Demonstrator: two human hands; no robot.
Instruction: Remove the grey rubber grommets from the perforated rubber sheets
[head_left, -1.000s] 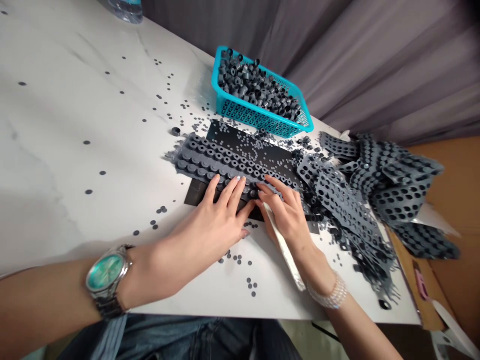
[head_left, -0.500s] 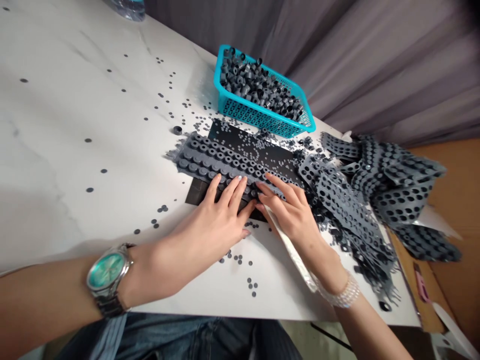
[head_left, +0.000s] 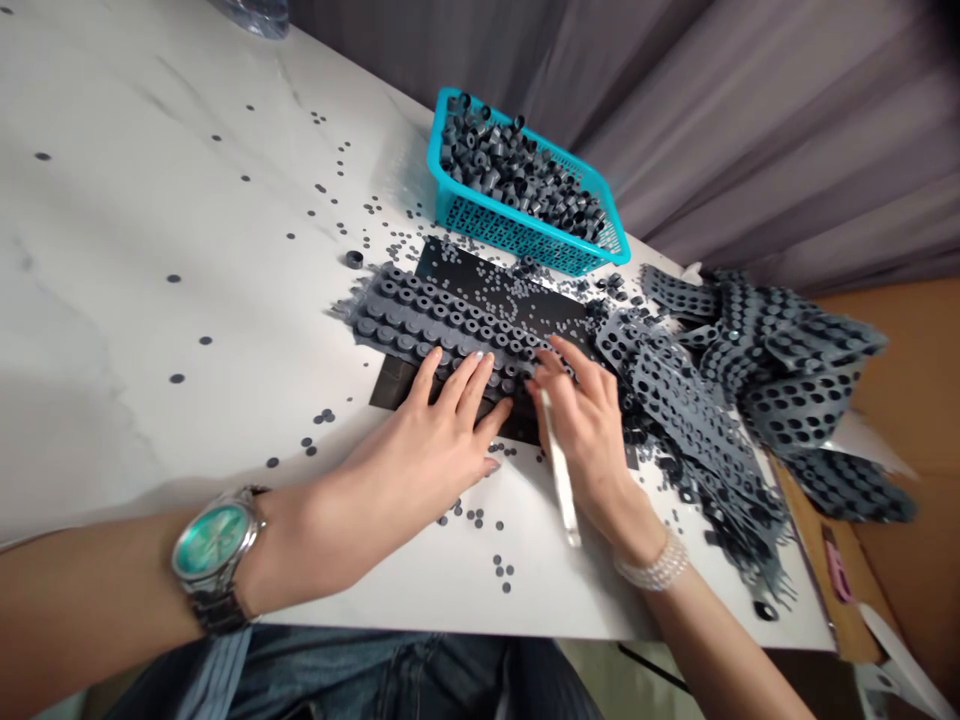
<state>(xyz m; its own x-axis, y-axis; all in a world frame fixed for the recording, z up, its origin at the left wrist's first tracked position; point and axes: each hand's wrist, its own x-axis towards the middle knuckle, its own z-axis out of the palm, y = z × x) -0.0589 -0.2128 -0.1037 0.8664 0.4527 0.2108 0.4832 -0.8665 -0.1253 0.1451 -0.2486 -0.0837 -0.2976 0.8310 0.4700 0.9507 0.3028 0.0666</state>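
A dark grey rubber sheet with rows of raised round pieces lies on a black mat. My left hand rests on the sheet's near edge, fingers spread out flat. In my right hand is a slim white stick-like tool, pinched like a pen over the right part of the sheet. The tool's working tip is hidden by my fingers. Small round grey discs are scattered across the mat.
Behind the mat stands a turquoise basket full of short grey rubber rings. Punched-out sheets are heaped on the right. A pink-handled cutter lies beyond the table's right edge, and a clear bottle stands at the far left.
My right hand has shifted a little to the right along the sheet, and the white tool now stands steeper. My left hand has stayed in place.
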